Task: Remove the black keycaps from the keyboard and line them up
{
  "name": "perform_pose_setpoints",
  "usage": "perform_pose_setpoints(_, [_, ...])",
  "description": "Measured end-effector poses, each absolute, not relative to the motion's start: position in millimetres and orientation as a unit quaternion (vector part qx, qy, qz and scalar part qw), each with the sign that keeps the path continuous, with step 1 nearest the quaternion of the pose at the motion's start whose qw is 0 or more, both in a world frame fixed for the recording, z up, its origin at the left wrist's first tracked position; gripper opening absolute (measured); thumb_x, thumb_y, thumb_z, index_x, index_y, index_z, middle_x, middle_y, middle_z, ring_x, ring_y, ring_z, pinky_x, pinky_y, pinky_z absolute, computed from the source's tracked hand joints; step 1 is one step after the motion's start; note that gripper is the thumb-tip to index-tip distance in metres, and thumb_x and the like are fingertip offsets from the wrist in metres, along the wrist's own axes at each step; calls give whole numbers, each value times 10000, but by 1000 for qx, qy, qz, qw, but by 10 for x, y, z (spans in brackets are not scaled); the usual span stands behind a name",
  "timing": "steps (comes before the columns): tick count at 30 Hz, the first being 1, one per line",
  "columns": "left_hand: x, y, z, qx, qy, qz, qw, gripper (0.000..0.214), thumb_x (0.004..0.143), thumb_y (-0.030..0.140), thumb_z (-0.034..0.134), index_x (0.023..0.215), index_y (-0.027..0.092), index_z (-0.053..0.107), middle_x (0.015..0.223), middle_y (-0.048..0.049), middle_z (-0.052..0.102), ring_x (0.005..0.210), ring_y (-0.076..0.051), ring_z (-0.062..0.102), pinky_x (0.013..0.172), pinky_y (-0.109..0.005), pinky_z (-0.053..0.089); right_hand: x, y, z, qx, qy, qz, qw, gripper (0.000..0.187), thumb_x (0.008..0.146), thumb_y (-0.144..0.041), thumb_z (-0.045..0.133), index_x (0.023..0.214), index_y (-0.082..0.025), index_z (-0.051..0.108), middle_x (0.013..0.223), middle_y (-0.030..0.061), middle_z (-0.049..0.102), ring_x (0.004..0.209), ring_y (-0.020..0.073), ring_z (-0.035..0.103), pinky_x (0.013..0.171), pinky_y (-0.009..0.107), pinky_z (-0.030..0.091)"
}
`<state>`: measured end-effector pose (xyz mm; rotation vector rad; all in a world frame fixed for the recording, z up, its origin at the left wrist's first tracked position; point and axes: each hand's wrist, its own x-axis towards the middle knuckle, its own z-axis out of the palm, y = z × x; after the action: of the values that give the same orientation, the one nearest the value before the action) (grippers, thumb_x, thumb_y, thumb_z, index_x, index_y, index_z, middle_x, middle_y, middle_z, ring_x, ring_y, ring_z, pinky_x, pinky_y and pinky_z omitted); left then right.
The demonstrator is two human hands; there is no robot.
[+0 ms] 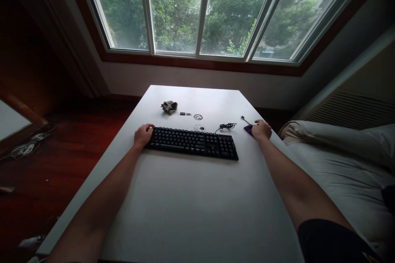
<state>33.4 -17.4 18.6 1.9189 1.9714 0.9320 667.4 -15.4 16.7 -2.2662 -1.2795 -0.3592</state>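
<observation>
A black full-size keyboard (191,141) lies across the white table in the head view. My left hand (143,134) is closed around its left end, the fingers over the far corner. Over at the table's right side, my right hand (262,130) has its fingers bent over a purple cloth (248,129), part of which shows left of the hand. A small dark-headed brush (245,120) lies against the cloth, its handle end hidden there. The keyboard's black cable (227,126) is bundled behind its right half.
Behind the keyboard are a crumpled grey-brown cloth (169,107), a thin dark pen-like tool (185,114) and two small round clear items (198,117). A cushioned seat (339,160) borders the table's right side; white cables (24,148) lie on the red floor at left.
</observation>
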Motion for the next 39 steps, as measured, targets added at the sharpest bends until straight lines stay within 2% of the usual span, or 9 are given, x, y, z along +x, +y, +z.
perform_pose_setpoints(7, [323, -160, 219, 657, 667, 313, 158, 356, 894, 315, 516, 1149, 311, 766, 1171, 2, 752, 1061, -218, 667, 995, -332, 477, 5426, 366, 622, -691, -642, -119, 310, 271, 943, -209, 501, 1075, -149, 729, 1129, 167, 678, 1064, 297, 584, 938, 444, 461])
perform_pose_setpoints(10, [297, -144, 205, 660, 656, 318, 184, 354, 896, 345, 543, 1165, 325, 773, 1177, 14, 761, 1062, -212, 674, 988, -318, 487, 4739, 552, 715, -605, -753, -18, 260, 278, 969, -233, 530, 1170, -182, 714, 1140, 129, 704, 1055, 261, 612, 927, 411, 493])
perform_pose_setpoints(12, [278, -133, 194, 664, 648, 318, 195, 340, 897, 363, 557, 1147, 330, 784, 1167, 18, 768, 1073, -214, 675, 990, -316, 491, 4320, 649, 706, -562, -800, 24, 210, 305, 969, -291, 577, 1237, -216, 701, 1244, 120, 684, 1146, 273, 593, 944, 411, 496])
perform_pose_setpoints(20, [242, -123, 197, 678, 639, 310, 192, 330, 905, 408, 574, 1137, 308, 786, 1073, 3, 792, 1023, -216, 696, 955, -314, 505, 3351, 1009, 494, -594, -799, 43, 84, 528, 1006, -395, 530, 1496, -201, 494, 1479, 152, 551, 1350, 308, 480, 1063, 403, 427])
perform_pose_setpoints(23, [240, -130, 201, 681, 636, 308, 192, 317, 909, 385, 559, 1114, 307, 789, 1062, 2, 792, 1016, -212, 696, 923, -306, 510, 3277, 1060, 456, -605, -794, 36, 49, 488, 998, -402, 529, 1447, -211, 539, 1427, 163, 580, 1311, 320, 505, 1036, 413, 436])
perform_pose_setpoints(29, [225, -161, 234, 705, 621, 289, 183, 327, 891, 352, 565, 1133, 317, 783, 991, 13, 793, 919, -196, 696, 931, -321, 488, 3244, 947, 467, -600, -798, 13, 50, 317, 1006, -333, 515, 1260, -188, 637, 1333, 177, 602, 1232, 308, 534, 989, 400, 442])
perform_pose_setpoints(34, [207, -176, 260, 713, 616, 280, 184, 334, 907, 362, 546, 1144, 322, 778, 1017, 15, 789, 940, -194, 690, 977, -332, 466, 3226, 802, 540, -590, -805, 11, 61, 278, 1048, -246, 387, 1158, -171, 630, 1185, 170, 683, 1071, 264, 624, 915, 367, 456])
perform_pose_setpoints(36, [205, -179, 264, 714, 616, 279, 180, 326, 912, 377, 547, 1131, 323, 782, 1022, 11, 788, 968, -202, 686, 988, -337, 461, 3206, 741, 573, -602, -791, 39, 101, 278, 1063, -269, 357, 1173, -182, 597, 1093, 145, 723, 956, 240, 659, 838, 343, 473])
perform_pose_setpoints(39, [208, -191, 272, 716, 615, 276, 181, 312, 900, 394, 569, 1107, 317, 790, 982, 3, 788, 951, -210, 686, 968, -340, 470, 3128, 638, 607, -595, -750, 171, 234, 195, 1047, -302, 410, 1169, -221, 538, 912, 57, 755, 729, 175, 663, 688, 278, 477])
